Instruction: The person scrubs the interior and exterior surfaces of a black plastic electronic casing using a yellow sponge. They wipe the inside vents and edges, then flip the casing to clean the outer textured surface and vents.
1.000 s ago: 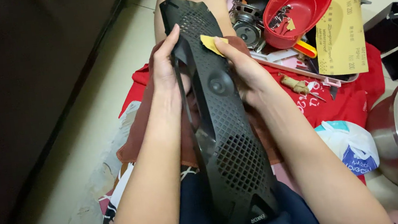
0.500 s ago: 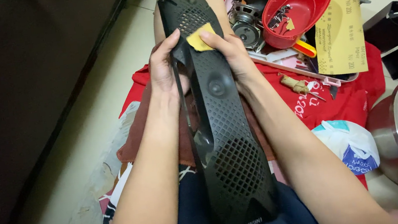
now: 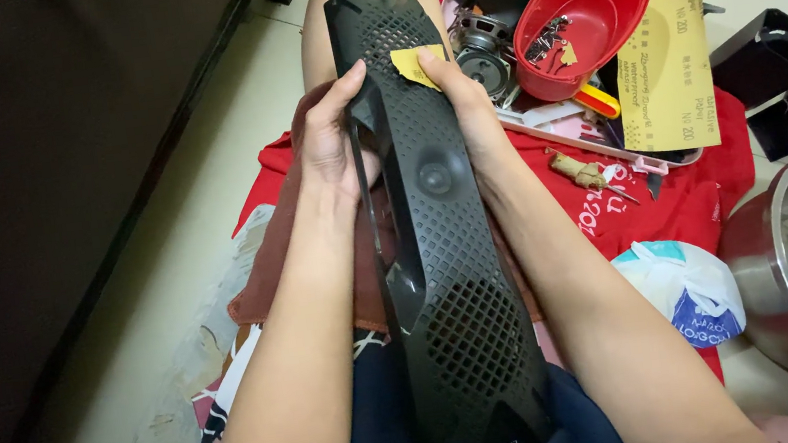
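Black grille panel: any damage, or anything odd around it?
No damage shows on the black grille panel. Left hand grips its edge; right hand presses a yellow sandpaper scrap on it. Nothing stands out.

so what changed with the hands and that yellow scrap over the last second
The right hand slid the small yellow sandpaper scrap from the panel's right edge inward and up, onto the upper grille of the long black panel. The left hand kept gripping the panel's left edge. The red bowl stayed put.
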